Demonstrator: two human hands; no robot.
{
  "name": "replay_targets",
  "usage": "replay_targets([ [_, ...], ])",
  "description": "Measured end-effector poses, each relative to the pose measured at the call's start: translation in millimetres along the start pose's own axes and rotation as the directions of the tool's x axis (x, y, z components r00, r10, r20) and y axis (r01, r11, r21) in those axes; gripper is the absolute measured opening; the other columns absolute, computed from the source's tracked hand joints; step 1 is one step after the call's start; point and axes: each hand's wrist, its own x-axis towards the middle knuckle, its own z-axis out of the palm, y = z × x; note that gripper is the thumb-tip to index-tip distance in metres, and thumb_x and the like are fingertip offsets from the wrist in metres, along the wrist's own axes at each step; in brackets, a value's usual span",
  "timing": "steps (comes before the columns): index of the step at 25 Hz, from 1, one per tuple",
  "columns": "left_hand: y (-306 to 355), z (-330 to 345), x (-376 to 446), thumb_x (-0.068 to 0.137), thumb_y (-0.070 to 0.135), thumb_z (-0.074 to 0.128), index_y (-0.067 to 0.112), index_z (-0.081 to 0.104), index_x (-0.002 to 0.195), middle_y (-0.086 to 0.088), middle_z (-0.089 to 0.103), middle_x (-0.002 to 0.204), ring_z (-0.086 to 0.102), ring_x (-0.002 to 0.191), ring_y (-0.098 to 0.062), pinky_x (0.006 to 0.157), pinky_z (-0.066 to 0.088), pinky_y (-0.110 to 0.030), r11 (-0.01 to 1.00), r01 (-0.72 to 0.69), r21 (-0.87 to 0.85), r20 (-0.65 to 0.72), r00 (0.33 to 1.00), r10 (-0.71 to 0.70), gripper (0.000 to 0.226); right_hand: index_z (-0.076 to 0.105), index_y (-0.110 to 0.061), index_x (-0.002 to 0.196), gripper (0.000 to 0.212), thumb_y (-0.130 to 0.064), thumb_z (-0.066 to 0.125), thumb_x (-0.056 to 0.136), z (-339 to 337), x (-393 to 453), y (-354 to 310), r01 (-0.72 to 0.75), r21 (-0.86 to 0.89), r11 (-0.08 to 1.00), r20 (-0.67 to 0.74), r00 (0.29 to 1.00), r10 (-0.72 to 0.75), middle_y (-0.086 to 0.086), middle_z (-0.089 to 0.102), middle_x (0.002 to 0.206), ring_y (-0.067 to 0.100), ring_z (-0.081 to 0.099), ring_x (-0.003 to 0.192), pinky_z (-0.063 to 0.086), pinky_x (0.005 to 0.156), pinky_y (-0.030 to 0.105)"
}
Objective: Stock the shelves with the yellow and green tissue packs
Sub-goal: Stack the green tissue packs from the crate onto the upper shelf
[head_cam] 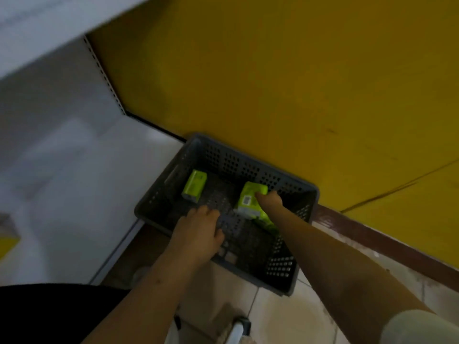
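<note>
Head view: right hand (269,199) grips a green tissue pack (250,202) inside the grey basket (308,194); left hand (198,232) hangs loosely curled, holding nothing, over bare basket floor; second pack (195,186) lies near the far-left wall

Two green tissue packs in the grey crate. The small green pack (194,186) lies flat at about 10 o'clock on the crate floor, long side running toward 1 o'clock. The bigger green pack (250,203) is well apart at 2 o'clock, tilted, white barcode label facing up, partly covered.
</note>
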Motion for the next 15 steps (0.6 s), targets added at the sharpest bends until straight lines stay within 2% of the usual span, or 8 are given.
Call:
replay_targets([
  [2, -10, 16, 13, 0.096, 0.039, 0.045, 0.02, 0.042, 0.141, -0.007, 0.043, 0.137, 0.042, 0.124, -0.028, 0.1, 0.042, -0.043, 0.998, 0.051, -0.037, 0.074, 0.996, -0.048, 0.049, 0.021, 0.001, 0.149, 0.078, -0.047, 0.052, 0.095, 25, 24, 28, -0.094, 0.024, 0.995, 0.0, 0.996, 0.094, 0.022, 0.044, 0.141, 0.038, 0.053, 0.116, 0.047, 0.086, 0.041],
  [4, -15, 25, 26, 0.096, 0.037, 0.045, 0.02, 0.043, 0.14, -0.007, 0.043, 0.137, 0.043, 0.123, -0.029, 0.1, 0.043, -0.044, 0.993, 0.073, -0.096, 0.092, 0.994, -0.064, 0.047, 0.036, 0.0, 0.143, 0.078, -0.05, 0.06, 0.089, 51, 41, 45, -0.093, 0.146, 0.985, -0.003, 0.995, 0.095, 0.023, 0.049, 0.135, 0.039, 0.053, 0.118, 0.047, 0.095, 0.046],
  [7, -22, 35, 40, 0.097, 0.036, 0.045, 0.021, 0.045, 0.138, -0.006, 0.044, 0.135, 0.043, 0.122, -0.028, 0.099, 0.044, -0.044, 0.981, 0.116, -0.155, 0.14, 0.986, -0.094, 0.043, 0.05, -0.01, 0.131, 0.103, -0.076, 0.07, 0.055, 89, 112, 83, -0.173, 0.405, 0.898, 0.045, 0.985, 0.169, 0.016, 0.058, 0.117, 0.035, 0.062, 0.099, 0.054, 0.08, 0.048],
  [8, -26, 39, 44, 0.097, 0.036, 0.045, 0.021, 0.045, 0.137, -0.006, 0.044, 0.135, 0.043, 0.123, -0.028, 0.099, 0.044, -0.045, 0.974, 0.143, -0.176, 0.157, 0.981, -0.116, 0.043, 0.052, -0.012, 0.128, 0.111, -0.08, 0.072, 0.043, 104, 147, 98, -0.198, 0.482, 0.853, 0.028, 0.977, 0.212, 0.014, 0.061, 0.117, 0.035, 0.064, 0.097, 0.056, 0.077, 0.048],
  [9, -29, 40, 48, 0.097, 0.036, 0.046, 0.021, 0.046, 0.137, -0.006, 0.044, 0.135, 0.043, 0.123, -0.028, 0.099, 0.044, -0.046, 0.966, 0.168, -0.196, 0.162, 0.977, -0.137, 0.043, 0.053, -0.015, 0.124, 0.109, -0.079, 0.074, 0.039, 106, 153, 96, -0.224, 0.524, 0.822, 0.04, 0.97, 0.24, 0.013, 0.062, 0.113, 0.033, 0.064, 0.093, 0.057, 0.075, 0.047],
  [12, -38, 37, 62, 0.097, 0.035, 0.047, 0.02, 0.049, 0.133, -0.006, 0.044, 0.133, 0.047, 0.119, -0.029, 0.098, 0.045, -0.047, 0.932, 0.214, -0.292, 0.141, 0.974, -0.18, 0.039, 0.054, -0.021, 0.1, 0.074, -0.068, 0.077, 0.048, 104, 159, 83, -0.29, 0.639, 0.713, 0.071, 0.944, 0.321, 0.011, 0.054, 0.082, 0.025, 0.058, 0.056, 0.047, 0.047, 0.033],
  [13, -40, 35, 66, 0.097, 0.035, 0.047, 0.019, 0.05, 0.132, -0.007, 0.045, 0.132, 0.048, 0.117, -0.029, 0.097, 0.046, -0.047, 0.915, 0.227, -0.333, 0.132, 0.972, -0.193, 0.039, 0.053, -0.018, 0.089, 0.058, -0.062, 0.077, 0.059, 100, 147, 73, -0.301, 0.666, 0.682, 0.088, 0.94, 0.329, 0.009, 0.05, 0.074, 0.021, 0.054, 0.046, 0.042, 0.038, 0.026],
  [15, -46, 28, 71, 0.095, 0.034, 0.049, 0.017, 0.052, 0.13, -0.009, 0.048, 0.13, 0.051, 0.114, -0.03, 0.096, 0.047, -0.047, 0.872, 0.253, -0.419, 0.1, 0.967, -0.233, 0.038, 0.055, -0.016, 0.089, 0.028, -0.038, 0.071, 0.085, 93, 101, 39, -0.287, 0.768, 0.572, 0.117, 0.942, 0.316, 0.006, 0.054, 0.078, 0.015, 0.054, 0.054, 0.04, 0.032, 0.017],
])
